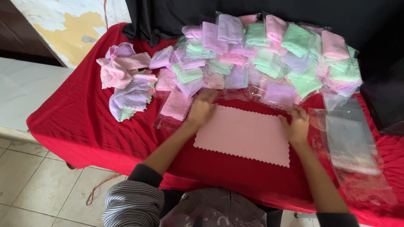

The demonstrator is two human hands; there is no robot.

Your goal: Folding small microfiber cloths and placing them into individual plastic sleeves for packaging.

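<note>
Cloth, pink with scalloped edges [244, 135], lies spread flat on the red table cover [75, 122], bare red along its near edge. The left hand [202, 108] rests open, palm down, on its far left corner; the right hand [298, 125] lies open on its right edge. Bagged pastel cloths [269, 54] crowd the far side, loose cloths [126, 80] sit left, and empty clear bags [351, 143] lie just right.
</note>
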